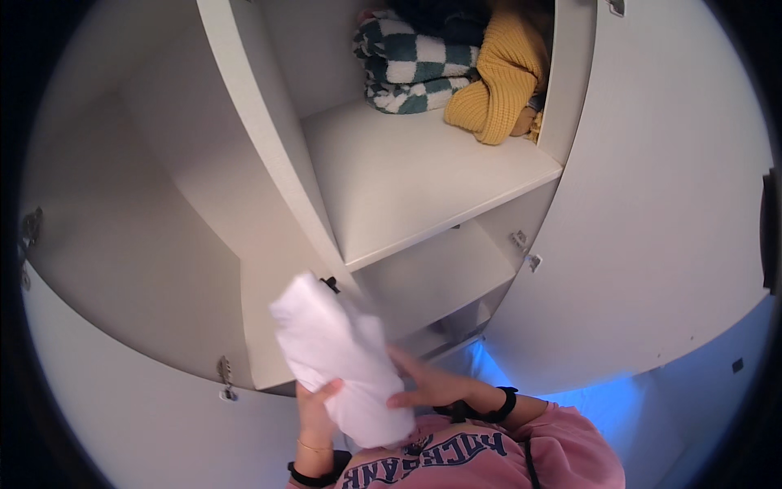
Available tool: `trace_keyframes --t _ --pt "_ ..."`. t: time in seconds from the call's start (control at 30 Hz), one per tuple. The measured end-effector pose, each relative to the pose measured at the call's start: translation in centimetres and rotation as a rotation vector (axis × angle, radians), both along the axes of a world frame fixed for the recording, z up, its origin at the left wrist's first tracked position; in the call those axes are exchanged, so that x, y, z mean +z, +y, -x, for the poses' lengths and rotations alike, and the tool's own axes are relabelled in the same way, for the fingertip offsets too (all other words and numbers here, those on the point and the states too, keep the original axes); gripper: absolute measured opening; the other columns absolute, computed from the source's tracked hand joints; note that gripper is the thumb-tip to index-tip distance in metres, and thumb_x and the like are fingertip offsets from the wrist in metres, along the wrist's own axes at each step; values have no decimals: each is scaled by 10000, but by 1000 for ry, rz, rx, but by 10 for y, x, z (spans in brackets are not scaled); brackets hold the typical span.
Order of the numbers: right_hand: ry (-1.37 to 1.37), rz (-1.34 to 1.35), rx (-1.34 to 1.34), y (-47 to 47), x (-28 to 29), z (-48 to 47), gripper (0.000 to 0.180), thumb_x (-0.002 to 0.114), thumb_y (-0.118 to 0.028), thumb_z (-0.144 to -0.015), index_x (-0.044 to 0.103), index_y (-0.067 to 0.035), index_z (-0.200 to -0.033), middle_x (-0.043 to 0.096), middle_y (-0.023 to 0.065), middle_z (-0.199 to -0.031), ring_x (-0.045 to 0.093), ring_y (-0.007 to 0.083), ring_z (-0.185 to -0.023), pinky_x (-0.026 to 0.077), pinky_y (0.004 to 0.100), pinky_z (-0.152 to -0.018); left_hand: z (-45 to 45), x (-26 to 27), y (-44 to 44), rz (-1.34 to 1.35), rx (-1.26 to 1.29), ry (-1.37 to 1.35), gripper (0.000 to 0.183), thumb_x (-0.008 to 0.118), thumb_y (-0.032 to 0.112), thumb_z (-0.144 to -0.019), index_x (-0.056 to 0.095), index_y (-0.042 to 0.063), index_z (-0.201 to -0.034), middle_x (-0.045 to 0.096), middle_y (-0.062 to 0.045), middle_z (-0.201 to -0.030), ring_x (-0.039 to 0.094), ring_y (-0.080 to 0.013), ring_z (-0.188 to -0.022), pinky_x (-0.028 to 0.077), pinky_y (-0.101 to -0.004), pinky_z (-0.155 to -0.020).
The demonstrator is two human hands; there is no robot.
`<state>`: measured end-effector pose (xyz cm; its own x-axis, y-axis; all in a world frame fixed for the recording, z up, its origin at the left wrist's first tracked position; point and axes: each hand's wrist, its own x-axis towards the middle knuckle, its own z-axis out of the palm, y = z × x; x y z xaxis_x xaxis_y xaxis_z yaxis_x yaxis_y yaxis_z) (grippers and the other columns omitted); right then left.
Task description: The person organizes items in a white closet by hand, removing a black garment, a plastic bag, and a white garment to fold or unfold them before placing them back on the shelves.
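A folded white cloth (342, 360) is held between both hands in front of the chest, upright and slightly blurred. My left hand (316, 406) grips its lower left side, with the thumb on the front. At the cloth's right side is my right hand (424, 379), its thumb and fingers around the edge. Above and beyond the hands, a green and white checkered fleece (421, 61) lies folded at the back of the upper cabinet shelf (403, 177). Beside it, a yellow ribbed knit garment (501, 79) is heaped against the right wall.
A vertical white cabinet divider (275, 147) separates the left compartment from the shelves. Below the upper shelf lies a lower shelf (434, 275). The right door (647, 202) stands open, as does the left door (134, 391); metal hinges stick out at their edges.
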<state>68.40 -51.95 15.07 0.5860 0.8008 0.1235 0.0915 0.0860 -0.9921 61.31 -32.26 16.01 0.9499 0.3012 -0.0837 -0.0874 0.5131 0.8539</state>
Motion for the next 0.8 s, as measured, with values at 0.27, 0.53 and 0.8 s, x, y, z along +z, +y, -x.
trace_keyframes --t 0.27,0.53,0.8 --pt "62 150 18 -130 -2 -36 647 637 -69 -783 307 -9 -1336 507 126 -1227 519 205 -1090 415 328 -921 -19 -35 61 258 390 -9 499 538 128 -810 384 -87 -1233 513 -219 -1180 531 -335 -1057 417 -423 -941" --pt "187 31 -302 -214 -12 -52 426 582 -20 -788 461 20 -1195 610 140 -1041 597 214 -939 472 323 -822 -18 -43 91 272 479 -44 448 541 84 -802 412 -105 -1187 540 -241 -1116 561 -346 -1002 467 -431 -884" --pt "231 -78 -450 -187 -6 -51 378 560 -21 -795 484 35 -1161 614 160 -1016 597 237 -944 457 337 -848 -19 -65 6 -109 -580 276 668 693 -11 -592 460 -30 -1218 539 -120 -1187 499 -219 -1111 358 -343 -978"
